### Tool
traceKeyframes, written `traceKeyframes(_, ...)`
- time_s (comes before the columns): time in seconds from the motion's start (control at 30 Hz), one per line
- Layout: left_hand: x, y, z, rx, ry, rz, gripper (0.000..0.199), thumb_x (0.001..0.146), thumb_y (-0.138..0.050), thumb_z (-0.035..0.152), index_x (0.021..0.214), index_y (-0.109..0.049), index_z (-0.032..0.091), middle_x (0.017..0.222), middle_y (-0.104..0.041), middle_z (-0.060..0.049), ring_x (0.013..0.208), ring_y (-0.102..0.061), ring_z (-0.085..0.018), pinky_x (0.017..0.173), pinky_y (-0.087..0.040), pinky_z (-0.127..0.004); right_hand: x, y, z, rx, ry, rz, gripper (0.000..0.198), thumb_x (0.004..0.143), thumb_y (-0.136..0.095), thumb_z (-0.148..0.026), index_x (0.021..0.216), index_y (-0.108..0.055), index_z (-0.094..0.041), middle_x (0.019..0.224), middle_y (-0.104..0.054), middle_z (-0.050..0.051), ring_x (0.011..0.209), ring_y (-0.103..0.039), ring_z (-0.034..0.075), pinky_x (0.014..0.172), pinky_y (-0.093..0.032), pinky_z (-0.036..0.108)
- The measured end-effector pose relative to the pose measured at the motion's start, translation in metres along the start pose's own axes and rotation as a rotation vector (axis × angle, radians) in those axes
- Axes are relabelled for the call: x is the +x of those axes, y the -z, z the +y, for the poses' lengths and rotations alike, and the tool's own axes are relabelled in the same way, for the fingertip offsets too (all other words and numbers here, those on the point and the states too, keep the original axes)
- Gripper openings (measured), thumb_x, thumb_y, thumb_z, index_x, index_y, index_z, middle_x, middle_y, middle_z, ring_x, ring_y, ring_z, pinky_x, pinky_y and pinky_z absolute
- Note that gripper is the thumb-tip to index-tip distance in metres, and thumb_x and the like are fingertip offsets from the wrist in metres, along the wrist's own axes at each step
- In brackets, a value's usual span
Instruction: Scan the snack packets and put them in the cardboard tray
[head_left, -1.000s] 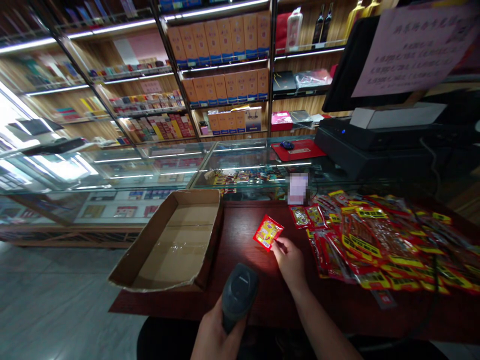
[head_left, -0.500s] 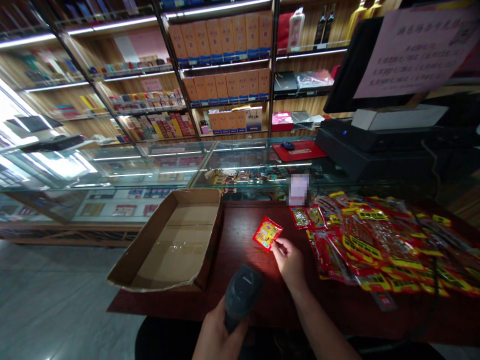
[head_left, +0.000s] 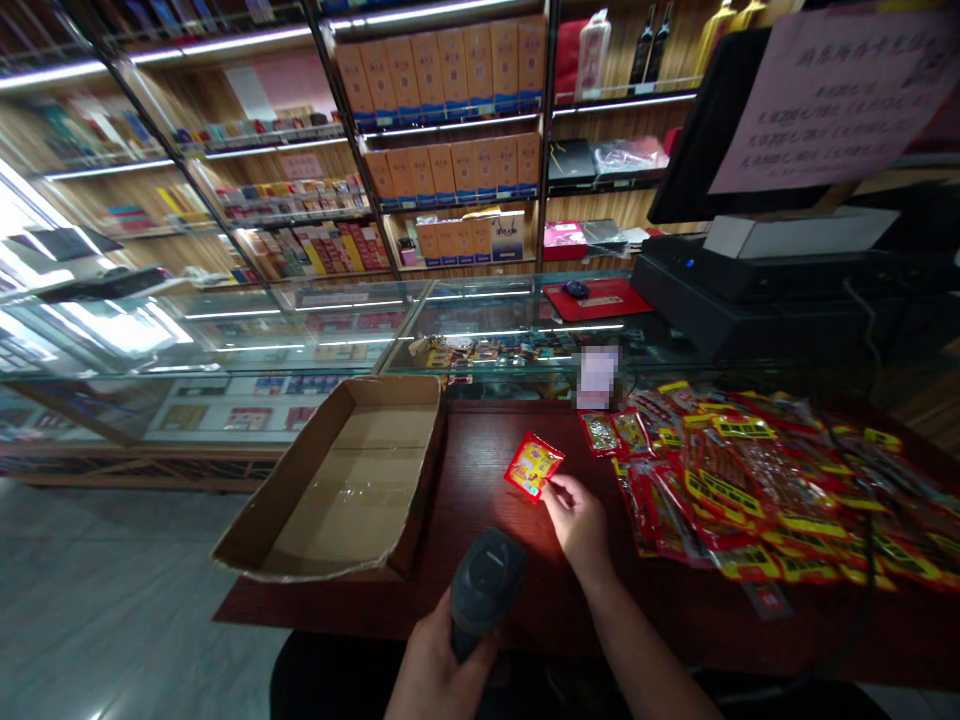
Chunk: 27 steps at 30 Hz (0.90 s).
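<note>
My left hand [head_left: 442, 660] is wrapped round the handle of a dark barcode scanner [head_left: 487, 578], whose head points away from me. A small red and yellow snack packet [head_left: 533, 464] is pinched by one corner in my right hand [head_left: 576, 525], its printed face up and brightly lit. Both are above the dark red wooden table [head_left: 480, 440]. Right of my right hand lies a heap of red and yellow snack packets [head_left: 750, 480], several overlapping in clear wrappers. Two smaller packets [head_left: 616, 434] rest at the heap's left edge.
An open, shallow cardboard box [head_left: 345, 480] stands on the table's left side. Behind the table runs a glass display counter [head_left: 337, 320] with a mouse [head_left: 576, 289] on a red mat. A monitor [head_left: 705, 130] stands at the right. A dark cable [head_left: 870, 560] crosses the packet heap.
The barcode scanner has shifted very slightly to the right in my left hand. The packet and my right hand stay almost where they were.
</note>
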<state>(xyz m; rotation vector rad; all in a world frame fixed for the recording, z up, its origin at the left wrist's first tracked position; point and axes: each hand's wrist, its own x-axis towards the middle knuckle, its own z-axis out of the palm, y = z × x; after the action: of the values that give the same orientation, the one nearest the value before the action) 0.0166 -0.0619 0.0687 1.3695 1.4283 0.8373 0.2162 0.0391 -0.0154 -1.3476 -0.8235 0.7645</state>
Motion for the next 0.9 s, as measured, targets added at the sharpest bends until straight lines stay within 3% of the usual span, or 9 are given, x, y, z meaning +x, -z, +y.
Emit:
traceKeyframes(0.27,0.003,0.004,-0.007,0.021,-0.002,-0.026,0.016,0.075,-0.072,0.029,0.082,-0.072,0.015,0.073,-0.073,-0.004,0.071,-0.066,-0.022,0.066,-0.050,-0.024,-0.001,0.000,-0.001,0.005,-0.007,-0.003,0.027,0.074,-0.070,-0.043,0.085,-0.071,-0.018,0.082,-0.081,0.012,0.077,-0.078,0.028,0.072,-0.064,0.037)
traceKeyframes(0.5,0.002,0.000,0.000,0.030,0.005,0.051,0.018,0.075,-0.069,0.028,0.086,-0.073,0.015,0.074,-0.075,-0.003,0.073,-0.067,-0.023,0.069,-0.051,-0.026,-0.001,0.001,-0.006,0.003,-0.018,-0.018,0.025,0.074,-0.069,-0.042,0.084,-0.071,-0.019,0.082,-0.081,0.012,0.077,-0.078,0.028,0.070,-0.063,0.036)
traceKeyframes(0.7,0.010,-0.001,-0.005,0.072,0.003,-0.024,0.018,0.075,-0.068,0.026,0.087,-0.073,0.014,0.074,-0.074,-0.003,0.070,-0.066,-0.022,0.067,-0.052,-0.026,-0.001,0.002,-0.007,-0.070,-0.012,-0.015,0.026,0.074,-0.067,-0.042,0.084,-0.071,-0.019,0.082,-0.080,0.012,0.076,-0.078,0.029,0.069,-0.062,0.036)
traceKeyframes(0.8,0.014,-0.003,-0.009,0.098,0.002,-0.022,0.021,0.078,-0.065,0.027,0.093,-0.072,0.014,0.071,-0.072,-0.002,0.067,-0.065,-0.021,0.063,-0.050,-0.026,-0.001,0.003,-0.007,-0.153,0.013,-0.020,0.027,0.077,-0.064,-0.043,0.086,-0.073,-0.019,0.085,-0.080,0.012,0.078,-0.077,0.028,0.071,-0.061,0.036)
traceKeyframes(0.9,0.017,-0.005,-0.009,0.095,-0.019,-0.034,0.027,0.080,-0.064,0.026,0.103,-0.070,0.013,0.082,-0.075,-0.004,0.074,-0.067,-0.022,0.070,-0.052,-0.027,-0.002,0.005,-0.007,-0.211,0.029,-0.032,0.029,0.081,-0.063,-0.045,0.089,-0.074,-0.020,0.089,-0.081,0.011,0.082,-0.076,0.027,0.076,-0.059,0.037)
